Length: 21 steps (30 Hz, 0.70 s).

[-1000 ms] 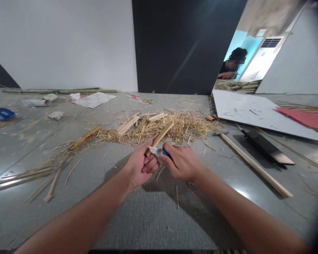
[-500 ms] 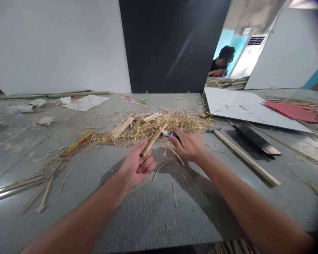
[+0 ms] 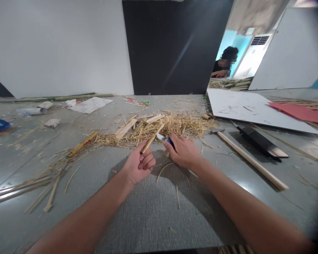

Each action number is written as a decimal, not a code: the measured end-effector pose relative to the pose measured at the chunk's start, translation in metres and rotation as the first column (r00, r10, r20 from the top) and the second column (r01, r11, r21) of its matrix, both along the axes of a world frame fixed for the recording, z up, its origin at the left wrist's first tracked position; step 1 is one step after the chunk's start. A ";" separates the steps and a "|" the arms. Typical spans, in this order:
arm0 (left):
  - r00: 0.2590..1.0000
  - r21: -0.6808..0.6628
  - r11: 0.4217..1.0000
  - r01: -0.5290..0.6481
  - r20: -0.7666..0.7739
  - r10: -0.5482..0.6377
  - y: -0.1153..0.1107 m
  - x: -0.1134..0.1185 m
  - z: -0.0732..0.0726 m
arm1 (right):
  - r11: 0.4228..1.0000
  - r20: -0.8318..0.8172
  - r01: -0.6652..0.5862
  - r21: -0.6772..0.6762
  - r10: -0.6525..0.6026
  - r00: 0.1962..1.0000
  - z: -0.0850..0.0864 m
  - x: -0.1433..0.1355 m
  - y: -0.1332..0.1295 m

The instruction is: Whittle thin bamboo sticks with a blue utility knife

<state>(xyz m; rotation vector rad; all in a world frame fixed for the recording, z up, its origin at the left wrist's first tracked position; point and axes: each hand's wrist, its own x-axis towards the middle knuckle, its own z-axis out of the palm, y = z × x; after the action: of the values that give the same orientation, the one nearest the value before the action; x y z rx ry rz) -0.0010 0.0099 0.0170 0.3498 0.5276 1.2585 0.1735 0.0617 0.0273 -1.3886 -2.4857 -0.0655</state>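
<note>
Held up at a slant is a short yellowish strip of bamboo, pinched between the thumb and fingers of my left hand. My right hand is wrapped round the blue handle of a utility knife. Its pale blade points left and lies close beside the strip; I cannot tell whether the edge touches it. Just beyond both hands a heap of thin shavings spreads over the table, with flat wooden pieces on it.
A yellow tool lies left, near long strips. On the right are a long wooden-handled tool, a black case-like object and a white board. Upright panels stand behind; another person sits beyond.
The knife has moved left and slightly down along the strip, with my right hand following. The strip is turned more edge-on, and a curled shaving near the blade is gone from there. The view has shifted slightly.
</note>
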 end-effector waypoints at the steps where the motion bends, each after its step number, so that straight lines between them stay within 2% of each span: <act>1: 1.000 0.002 1.000 0.000 0.006 0.000 0.000 0.001 0.000 | 0.999 -0.006 -0.045 -0.006 0.045 0.999 -0.001 -0.002 -0.005; 6: 1.000 -0.019 1.000 -0.013 -0.012 0.013 0.000 0.005 -0.004 | 0.972 -0.049 -0.228 -0.056 0.225 0.973 -0.001 -0.011 -0.024; 11: 0.999 -0.044 0.998 -0.038 -0.003 0.037 0.001 0.008 -0.006 | 0.972 -0.025 -0.227 -0.064 0.225 0.974 0.000 -0.014 -0.029; 18: 0.999 -0.039 0.999 -0.003 0.035 0.005 -0.003 0.007 -0.007 | 0.949 -0.071 -0.305 -0.078 0.300 0.951 0.000 -0.012 -0.027; 21: 0.999 -0.037 0.999 0.020 0.050 -0.018 -0.004 0.005 -0.007 | 0.955 -0.042 -0.289 -0.068 0.286 0.957 0.002 -0.013 -0.027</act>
<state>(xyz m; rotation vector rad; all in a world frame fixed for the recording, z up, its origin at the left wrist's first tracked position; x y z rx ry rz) 0.0040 0.0056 0.0104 0.2905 0.5038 1.2343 0.1603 0.0342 0.0294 -1.0291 -2.6583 0.1101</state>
